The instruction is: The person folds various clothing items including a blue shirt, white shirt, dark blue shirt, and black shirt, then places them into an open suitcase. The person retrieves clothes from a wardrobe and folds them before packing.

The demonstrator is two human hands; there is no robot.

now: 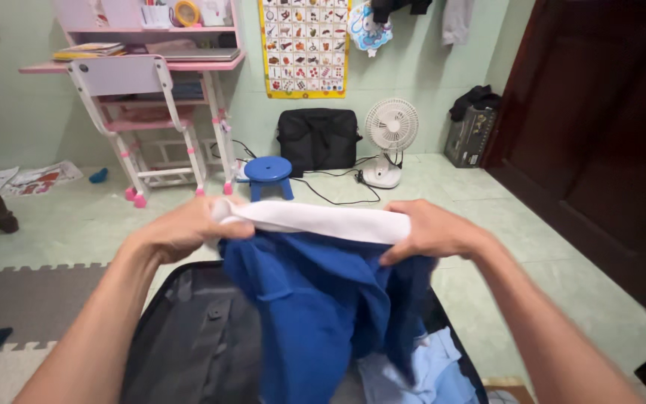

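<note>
We gripped a blue garment (315, 314) by its white waistband (315, 221), left hand (185, 228) and right hand (431, 232) closed on it, above an open black suitcase (188, 337).

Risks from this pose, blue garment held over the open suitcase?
1. Left hand and right hand grip only the white band of the blue garment; the hanging cloth may bunch unevenly.
2. It may drape over the black suitcase edge, possibly catching there.
3. It hides the light blue clothes below.

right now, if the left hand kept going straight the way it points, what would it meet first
The left hand points across toward the right hand, along the white band of the blue garment both hold. It would likely meet the right hand first.
</note>
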